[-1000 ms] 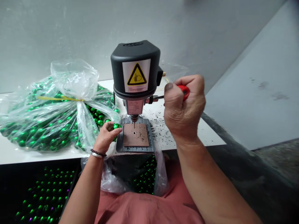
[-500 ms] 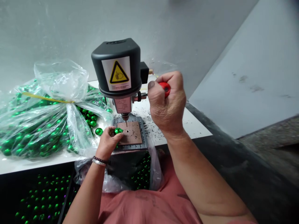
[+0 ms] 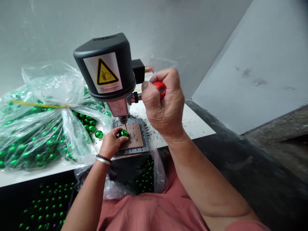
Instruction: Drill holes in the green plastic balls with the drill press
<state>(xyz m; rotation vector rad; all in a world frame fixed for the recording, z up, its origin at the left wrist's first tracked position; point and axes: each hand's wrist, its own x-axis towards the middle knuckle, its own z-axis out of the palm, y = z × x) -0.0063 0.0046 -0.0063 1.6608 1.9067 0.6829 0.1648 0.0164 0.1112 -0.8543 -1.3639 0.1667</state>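
Note:
My left hand (image 3: 114, 140) pinches a shiny green ball (image 3: 124, 133) between thumb and fingers, on the brown plate (image 3: 134, 135) of a small drill press (image 3: 104, 69). The thin drill bit (image 3: 125, 126) points down at the ball's top; whether it touches I cannot tell. My right hand (image 3: 166, 106) is wrapped round the red knob (image 3: 160, 90) of the press's feed lever, right of the black motor cover with its yellow warning label. One loose green ball (image 3: 98, 134) lies on the white table just left of my left hand.
A large clear plastic bag (image 3: 48, 134) of green balls, tied with a yellow band, covers the table's left side. Dark shavings (image 3: 154, 119) are scattered around the press base. Below the table edge are a black tray (image 3: 45, 205) and an open bag (image 3: 144, 176), both with green balls.
My left hand has moved the green ball right, onto the plate under the bit, covering the hole seen before. My right hand keeps its hold on the knob. The camera view has shifted slightly.

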